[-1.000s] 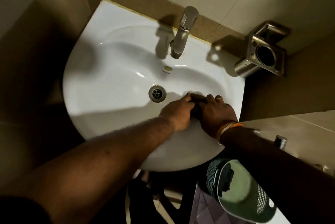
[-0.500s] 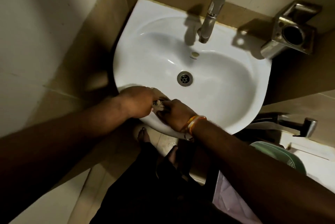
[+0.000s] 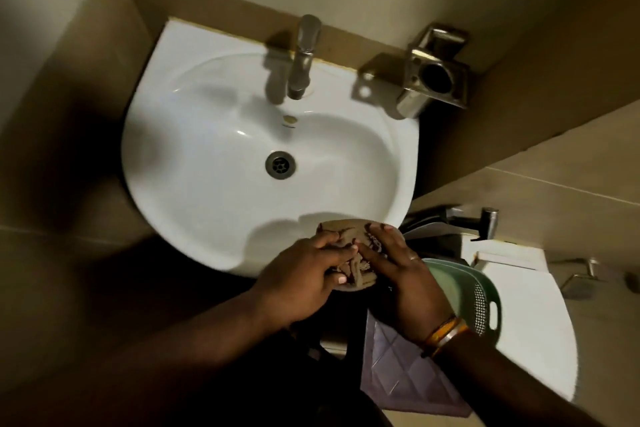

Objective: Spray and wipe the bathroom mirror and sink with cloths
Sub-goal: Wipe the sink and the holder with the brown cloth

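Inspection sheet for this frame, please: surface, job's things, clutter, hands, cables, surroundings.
Surface: white sink, basin bare, drain open, no water seen running from the tap.
Job's things: one patterned brown cloth on the sink's front rim; no spray bottle or mirror in view.
Clutter: green perforated basket and a purple quilted item below the sink's right side.
Hands: left hand and right hand both on the cloth, fingers lying over it; whether they grip or press is unclear.
Cables: nothing seen.
Surroundings: beige tiled walls, steel wall holder, white fixture at right.
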